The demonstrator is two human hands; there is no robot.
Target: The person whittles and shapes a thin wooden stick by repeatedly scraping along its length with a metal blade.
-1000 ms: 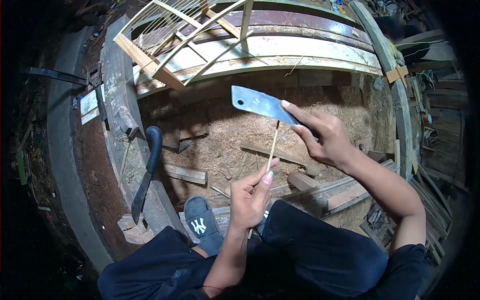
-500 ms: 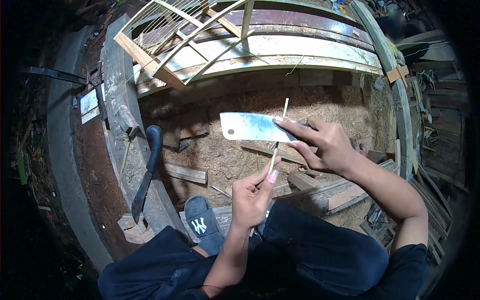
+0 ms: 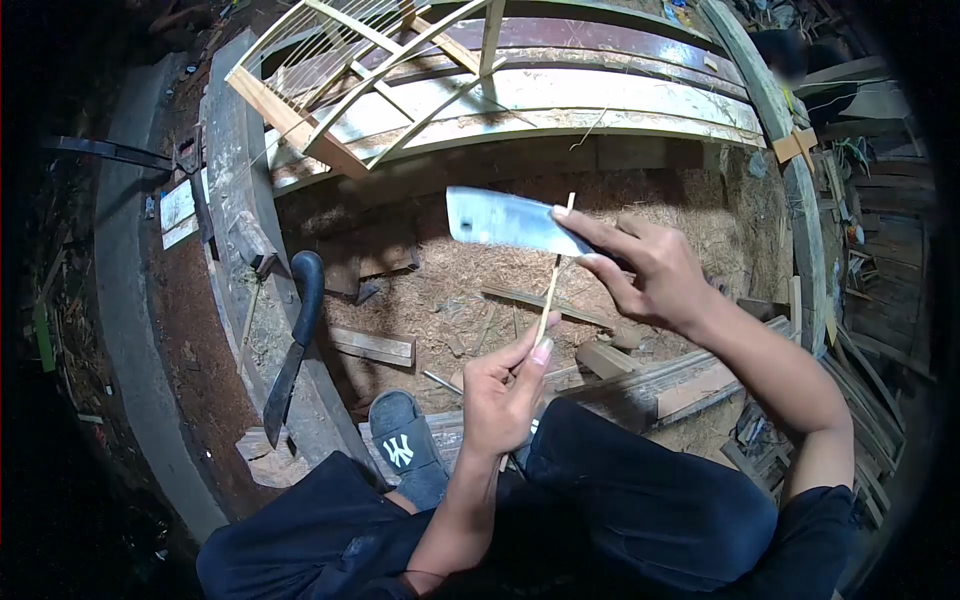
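My left hand (image 3: 508, 392) is closed around a thin wooden stick (image 3: 552, 288), thumb along it, the stick pointing up and away from me. In my right hand (image 3: 645, 268) is a cleaver (image 3: 508, 220) with a broad, shiny rectangular blade and a small hole near its far corner. My fingers press on the near end of the blade, and its handle is hidden by the hand. The blade crosses the upper part of the stick, whose tip shows above it. I cannot tell whether the edge is cutting in.
A dark-handled machete (image 3: 298, 335) leans on the left beam (image 3: 228, 130). A slatted wooden frame (image 3: 385, 75) rests on the far planks (image 3: 620, 100). Shavings (image 3: 450, 290) and wood offcuts (image 3: 372, 346) cover the ground. My sandalled foot (image 3: 405, 445) is at lower left of centre.
My right hand has moved the cleaver up and away along the stick, and its far end has tilted upward. My left hand stays in nearly the same place.
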